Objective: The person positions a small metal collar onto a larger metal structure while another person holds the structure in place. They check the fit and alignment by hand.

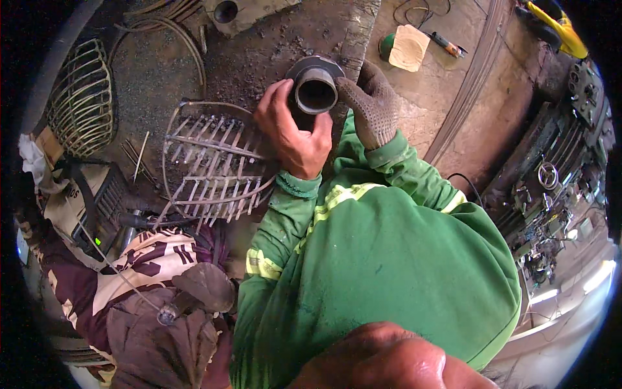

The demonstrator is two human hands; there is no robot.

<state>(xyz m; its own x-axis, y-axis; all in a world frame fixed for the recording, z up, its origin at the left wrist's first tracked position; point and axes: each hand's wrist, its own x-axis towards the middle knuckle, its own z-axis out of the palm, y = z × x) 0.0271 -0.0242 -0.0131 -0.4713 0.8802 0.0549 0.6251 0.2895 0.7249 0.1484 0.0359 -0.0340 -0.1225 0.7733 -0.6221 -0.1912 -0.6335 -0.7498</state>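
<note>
Both my hands are at a short grey metal pipe [316,95] with a flat flange [317,63] around it; its round open end faces up. My bare left hand [293,129] curls round the pipe's left and near side, thumb and fingers gripping it. On the right, my right hand [374,107] wears a grey dotted work glove; its thumb presses against the flange edge, and the other fingers are bent, partly hidden. Just left of my left hand lies a curved metal frame [217,159] with several slanted crossbars.
Another person in maroon and cream clothing [149,269] is at the lower left, near a dark machine [97,201] with a green light. A ribbed metal basket [81,97] stands far left. An angle grinder [447,44] and long metal strips [470,84] lie right.
</note>
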